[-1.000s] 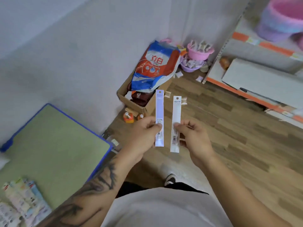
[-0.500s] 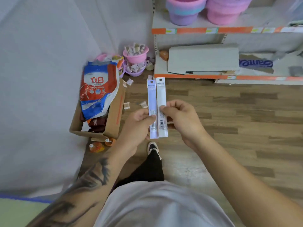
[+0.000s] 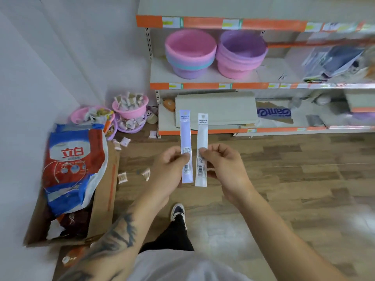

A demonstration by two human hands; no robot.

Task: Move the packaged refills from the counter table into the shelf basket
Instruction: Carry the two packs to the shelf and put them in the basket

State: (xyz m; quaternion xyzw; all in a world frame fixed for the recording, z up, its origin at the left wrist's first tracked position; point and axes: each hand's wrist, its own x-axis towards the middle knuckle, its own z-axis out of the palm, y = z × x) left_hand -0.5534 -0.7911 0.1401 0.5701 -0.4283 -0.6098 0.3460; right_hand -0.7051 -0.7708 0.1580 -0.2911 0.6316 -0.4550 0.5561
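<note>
- Left hand (image 3: 170,169) pinches the lilac refill pack (image 3: 186,147), right hand (image 3: 225,165) the white refill pack (image 3: 202,151), both upright.
- Looks mid-carry; next they need dropping into a pink shelf basket (image 3: 190,51), far ahead.

"立白" is printed on the bag (image 3: 73,159); print on both refill packs (image 3: 186,138) is too small to be read.
</note>
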